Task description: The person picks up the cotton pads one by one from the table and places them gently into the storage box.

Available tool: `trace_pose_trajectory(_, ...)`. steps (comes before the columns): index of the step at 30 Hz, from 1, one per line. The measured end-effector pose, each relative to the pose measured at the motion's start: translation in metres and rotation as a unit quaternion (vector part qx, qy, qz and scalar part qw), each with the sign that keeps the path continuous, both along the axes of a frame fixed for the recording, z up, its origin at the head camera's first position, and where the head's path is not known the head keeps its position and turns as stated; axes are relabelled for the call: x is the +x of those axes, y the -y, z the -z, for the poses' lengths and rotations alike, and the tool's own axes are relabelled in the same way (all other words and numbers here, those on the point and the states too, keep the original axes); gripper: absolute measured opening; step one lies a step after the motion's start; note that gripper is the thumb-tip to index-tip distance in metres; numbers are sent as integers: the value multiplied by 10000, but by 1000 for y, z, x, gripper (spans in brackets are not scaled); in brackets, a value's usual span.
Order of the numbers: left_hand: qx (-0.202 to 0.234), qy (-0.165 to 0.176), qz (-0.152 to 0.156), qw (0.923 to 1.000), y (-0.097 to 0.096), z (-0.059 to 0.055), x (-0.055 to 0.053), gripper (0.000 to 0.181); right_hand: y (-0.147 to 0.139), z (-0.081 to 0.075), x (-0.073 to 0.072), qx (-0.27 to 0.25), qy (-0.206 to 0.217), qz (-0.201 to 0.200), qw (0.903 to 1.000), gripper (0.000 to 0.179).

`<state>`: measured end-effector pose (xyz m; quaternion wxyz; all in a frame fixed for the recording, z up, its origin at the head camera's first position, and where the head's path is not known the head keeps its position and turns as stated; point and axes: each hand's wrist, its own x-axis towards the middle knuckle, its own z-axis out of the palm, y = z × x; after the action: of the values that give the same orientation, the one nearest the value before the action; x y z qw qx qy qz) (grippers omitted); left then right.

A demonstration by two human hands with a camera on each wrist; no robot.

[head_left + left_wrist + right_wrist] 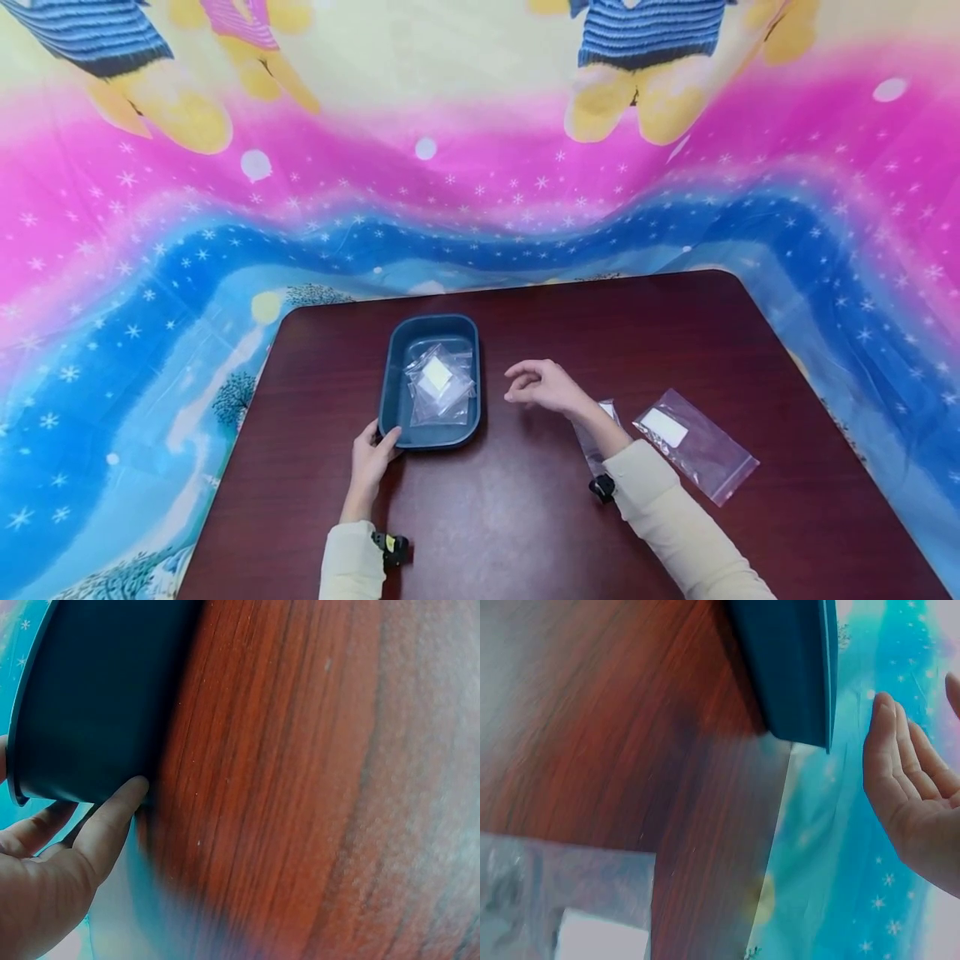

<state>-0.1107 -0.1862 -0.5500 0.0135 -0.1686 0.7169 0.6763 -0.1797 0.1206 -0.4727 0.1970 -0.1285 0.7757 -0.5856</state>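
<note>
My left hand (370, 458) grips the near left corner of a dark teal plastic tray (475, 367), thumb at the rim and other fingers against its outer wall. The left wrist view shows those fingers (112, 825) along the bottom edge of the tray wall (90, 705). Inside the tray lies a small pile of clear plastic bags (437, 392), the top one bearing a white label. To the right of the tray, my right hand (546, 386) hovers above the table with loosely curved fingers and holds nothing.
A clear zip bag with a white label (705, 454) lies on the dark red-brown table (487, 533) at the right. Another clear bag (588, 442) is partly hidden under my right forearm. A colourful printed cloth (480, 196) hangs behind the table.
</note>
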Motion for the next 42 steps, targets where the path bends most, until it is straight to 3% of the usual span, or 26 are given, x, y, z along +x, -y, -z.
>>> trace_pose_trajectory(6,-16,44,37,10000,0,0,1,48,-18,4,5,228,-183,-320,9991,44)
trace_pose_trajectory(13,-6,17,13,10000,1,0,1,48,-39,9,7,410,-226,-408,9981,46)
trace_pose_trajectory(23,29,10,12,10000,1,0,0,48,-67,12,8,442,-422,-238,9978,46)
trace_pose_trajectory(28,13,-146,-17,9999,1,2,1,49,-82,14,9,497,-253,51,9984,48)
trace_pose_trajectory(33,-17,-247,-8,9997,2,5,0,51,-99,21,6,658,-196,299,9972,53)
trace_pose_trajectory(42,46,-102,12,9999,1,2,-2,48,-127,38,7,913,-312,490,9941,58)
